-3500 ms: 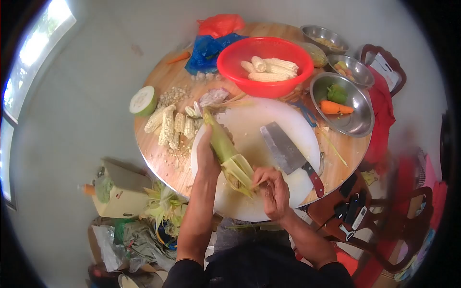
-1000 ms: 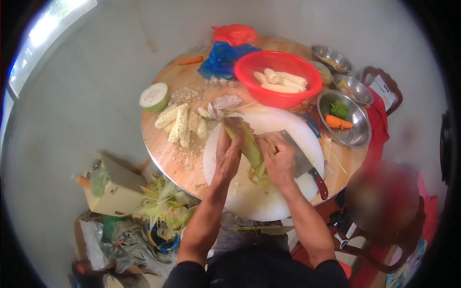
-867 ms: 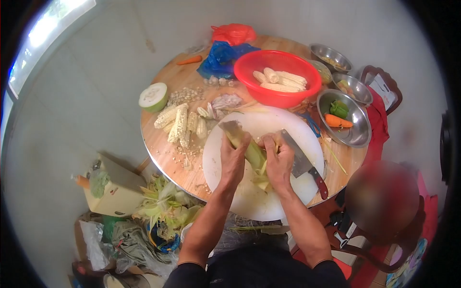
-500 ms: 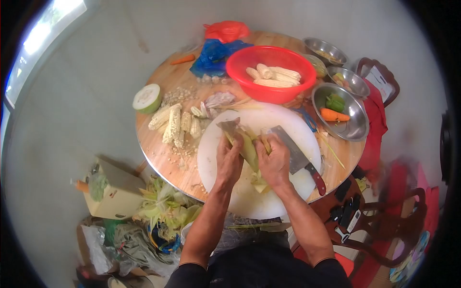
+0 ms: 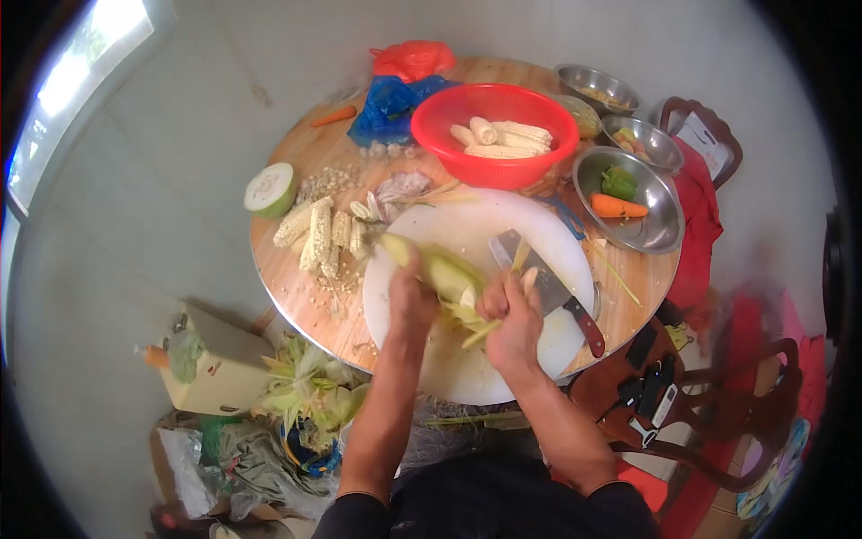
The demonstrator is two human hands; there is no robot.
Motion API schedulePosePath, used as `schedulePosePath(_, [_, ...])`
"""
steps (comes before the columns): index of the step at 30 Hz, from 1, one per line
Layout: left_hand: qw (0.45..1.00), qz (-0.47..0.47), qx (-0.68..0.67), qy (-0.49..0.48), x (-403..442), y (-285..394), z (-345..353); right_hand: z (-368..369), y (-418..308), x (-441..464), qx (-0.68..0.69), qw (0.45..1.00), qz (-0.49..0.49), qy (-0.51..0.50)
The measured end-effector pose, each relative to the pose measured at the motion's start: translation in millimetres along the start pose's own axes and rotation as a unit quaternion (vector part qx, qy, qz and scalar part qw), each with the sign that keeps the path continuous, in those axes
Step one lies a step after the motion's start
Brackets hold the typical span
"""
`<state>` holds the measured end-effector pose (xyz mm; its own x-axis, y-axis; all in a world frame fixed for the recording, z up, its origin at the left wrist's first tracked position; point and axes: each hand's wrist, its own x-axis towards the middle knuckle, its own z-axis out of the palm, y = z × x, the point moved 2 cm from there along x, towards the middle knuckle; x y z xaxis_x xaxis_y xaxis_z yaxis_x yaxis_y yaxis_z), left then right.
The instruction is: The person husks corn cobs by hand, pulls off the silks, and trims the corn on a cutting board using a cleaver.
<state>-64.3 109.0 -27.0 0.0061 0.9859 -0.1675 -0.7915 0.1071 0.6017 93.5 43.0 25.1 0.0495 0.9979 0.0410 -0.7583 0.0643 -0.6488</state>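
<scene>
Over the white round cutting board, my left hand grips a green ear of corn in its husk, its tip pointing up and left. Closed beside the ear's lower end, my right hand has a piece of pale husk sticking up from its fist. Loose husk strips hang between the two hands. A cleaver with a dark red handle lies on the board just right of my right hand. Several peeled corn cobs lie on the table left of the board.
A red basket with peeled corn stands behind the board. Steel bowls are at the right, one with a carrot and green pepper. A cut gourd sits at the left edge. Husks are piled below the table, and a chair stands right.
My left hand has shifted slightly down and left with the ear. My right hand is now closed lower down, with husk sticking up from it. The view has shifted slightly.
</scene>
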Motion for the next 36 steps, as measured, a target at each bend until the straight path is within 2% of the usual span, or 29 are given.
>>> schedulePosePath(2, [0.999,-0.025,-0.045,-0.003,10,28,-5,-11,-1,-28,-0.024,1.0,0.013,0.004])
schedulePosePath(7, [1.0,0.004,0.012,0.029,2,34,2,-34,15,-42,-0.073,0.997,0.015,0.014])
schedulePosePath(9, [0.992,0.07,0.054,-0.093,-1,39,6,-40,12,-34,-0.12,0.991,0.041,-0.046])
schedulePosePath(10, [0.991,0.07,0.054,-0.096,-4,39,11,-42,6,-28,-0.12,0.991,0.038,-0.047])
schedulePosePath(12, [0.973,0.099,0.127,-0.162,-16,43,25,-39,-4,-16,-0.292,0.948,0.055,-0.118])
schedulePosePath(13, [0.973,0.102,0.127,-0.162,-22,45,32,-32,-10,-9,-0.292,0.947,0.055,-0.121])
schedulePosePath(15, [0.966,0.106,0.175,-0.155,-32,45,46,-12,-34,4,-0.349,0.929,-0.02,-0.124])
schedulePosePath(16, [0.966,0.103,0.175,-0.158,-34,44,50,-1,-46,11,-0.35,0.929,-0.022,-0.12])
schedulePosePath(18, [0.947,0.124,0.237,-0.178,-38,42,60,25,-70,21,-0.521,0.828,-0.152,-0.143])
schedulePosePath(19, [0.947,0.122,0.237,-0.182,-41,40,65,34,-75,25,-0.522,0.827,-0.154,-0.139])
schedulePosePath(21, [0.926,0.148,0.283,-0.201,-48,39,75,51,-81,28,-0.557,0.772,-0.26,-0.163])
schedulePosePath(25, [0.913,0.167,0.314,-0.2,-55,35,88,61,-83,29,-0.567,0.762,-0.269,-0.161])
schedulePosePath(27, [0.905,0.177,0.332,-0.2,-56,34,91,62,-85,27,-0.59,0.718,-0.338,-0.148])
schedulePosePath(30, [0.903,0.163,0.346,-0.197,-57,33,92,59,-90,26,-0.59,0.708,-0.357,-0.153])
schedulePosePath(34, [0.894,0.164,0.369,-0.196,-57,30,98,64,-100,21,-0.595,0.706,-0.358,-0.14])
schedulePosePath(36, [0.881,0.161,0.397,-0.199,-61,29,103,67,-106,15,-0.633,0.699,-0.314,-0.112])
